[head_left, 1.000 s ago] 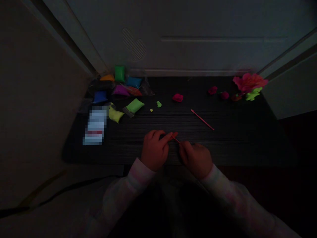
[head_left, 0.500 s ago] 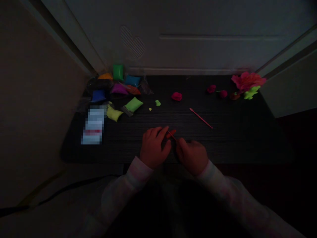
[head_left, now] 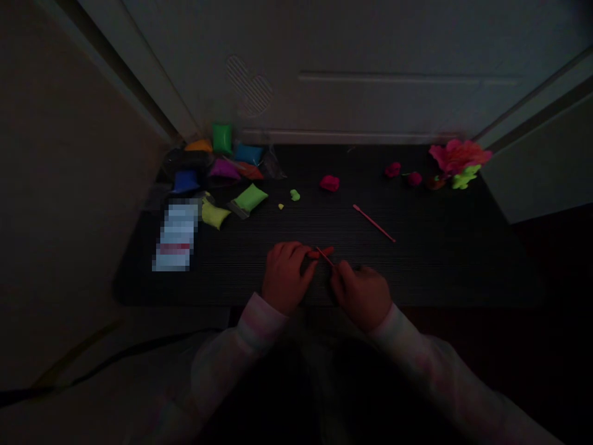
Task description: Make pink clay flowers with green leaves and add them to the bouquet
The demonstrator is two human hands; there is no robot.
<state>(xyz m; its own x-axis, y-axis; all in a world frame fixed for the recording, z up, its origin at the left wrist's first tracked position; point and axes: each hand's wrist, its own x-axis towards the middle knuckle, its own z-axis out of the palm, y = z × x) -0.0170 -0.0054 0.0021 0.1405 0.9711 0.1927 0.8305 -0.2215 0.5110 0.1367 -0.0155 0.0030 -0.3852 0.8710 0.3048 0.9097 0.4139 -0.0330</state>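
My left hand (head_left: 286,278) is closed, with its fingertips on one end of a small orange-red clay roll (head_left: 328,251) just over the dark table. My right hand (head_left: 364,293) grips a thin pink modelling tool (head_left: 325,256), fingers wrapped round its lower end. The tool's tip lies across the clay roll, close to my left fingertips. Beyond my hands, a second pink modelling tool (head_left: 374,223) lies slantwise on the table. A red-pink clay lump (head_left: 330,183), a light green clay bit (head_left: 295,195) and a tiny yellow bit (head_left: 280,207) sit farther back.
Bags of coloured clay, among them a green one (head_left: 222,139) and a light green one (head_left: 251,199), crowd the back left. A blurred-out pale rectangle (head_left: 176,238) lies in front of them. At the back right are a pink clay flower (head_left: 459,157) and small clay pieces (head_left: 414,179).
My left fingers have drawn in toward the thumb, so more of the clay roll shows. The tool's tip now crosses the roll. The view has shifted slightly.
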